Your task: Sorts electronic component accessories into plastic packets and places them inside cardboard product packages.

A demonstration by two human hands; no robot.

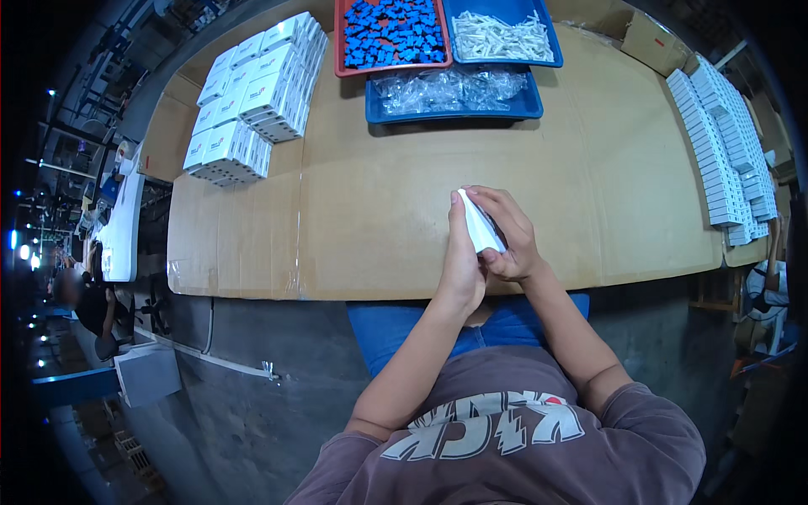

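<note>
Near the front edge of the table, a small white carton (480,225) is held between both my hands. My left hand (460,263) closes along its left side, thumb pointing up. Wrapped over the far end and the right side is my right hand (515,236), its fingers curled and its thumb at the near end. The carton is tilted and looks partly flattened; much of it is hidden by my fingers, so I cannot see whether anything is inside.
Beyond my hands stand a red tray (338,50) of small blue parts, a blue tray (557,59) of white sticklike pieces and a blue tray (454,118) of clear plastic pieces. White boxes (261,93) are stacked left; white cartons (715,143) stand in rows right.
</note>
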